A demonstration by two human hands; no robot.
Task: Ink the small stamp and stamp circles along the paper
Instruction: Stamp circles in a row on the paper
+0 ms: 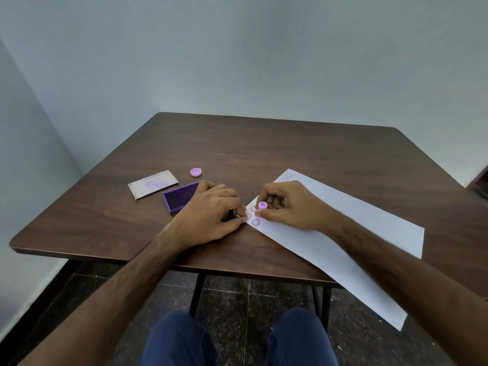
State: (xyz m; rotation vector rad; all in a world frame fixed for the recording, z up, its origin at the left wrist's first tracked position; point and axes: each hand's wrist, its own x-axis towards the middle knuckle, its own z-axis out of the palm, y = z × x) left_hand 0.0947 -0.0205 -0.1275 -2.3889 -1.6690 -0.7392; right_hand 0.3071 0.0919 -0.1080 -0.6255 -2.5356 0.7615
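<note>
On the dark wooden table (pixel 264 143), listed from left to right:

Far left: a worn whitish card (pixel 152 183) with faint purple smudges, lying flat, apart from the other items.

Just right of it: a purple ink pad (pixel 177 198), lid off, its near right part covered by the left hand. Beyond the pad, standing alone: a small lilac cap (pixel 196 172), open side up.

Centre: left hand (pixel 211 210), palm down, fingers curled, fingertips (pixel 241 216) pressed on the left edge of the paper; it grips nothing that can be made out.

Centre right: small stamp (pixel 262 205), lilac, upright on the paper, pinched between the thumb and fingers of the right hand (pixel 287 204), which is closed around it. Just left and near of the stamp: three round stamped faces (pixel 255 222) in a row along the paper's left edge. More prints (pixel 287 177) show at the paper's far corner; those between are hidden by the right hand.

Right: long white paper (pixel 356 233), laid diagonally from far left to near right, its near end hanging over the table's near edge.
</note>
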